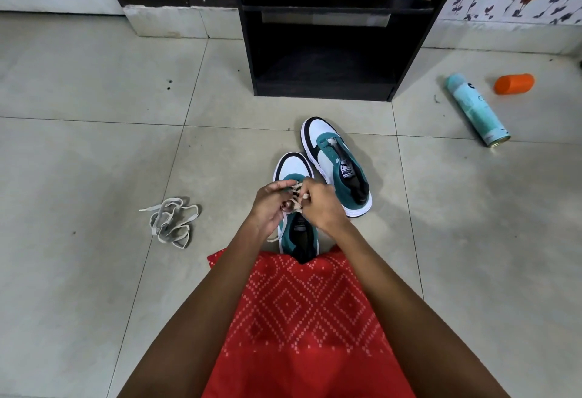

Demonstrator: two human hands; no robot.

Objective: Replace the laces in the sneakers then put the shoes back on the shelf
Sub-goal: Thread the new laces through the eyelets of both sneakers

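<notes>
Left hand (pixel 271 205) and right hand (pixel 318 205) both pinch beige lace (pixel 294 200) over near sneaker (pixel 294 174); second sneaker (pixel 337 161) unlaced just beside; loose lace (pixel 173 222) on floor (pixel 94 114).

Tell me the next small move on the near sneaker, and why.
Probably draw the lace snug through its eyelet with the right hand. Both it and the left hand pinch that lace over the near sneaker, and a tail hangs slack on the shoe's left side, so the lacing looks unfinished. The far sneaker shows bare eyelets, and a loose lace lies on the floor.
</notes>
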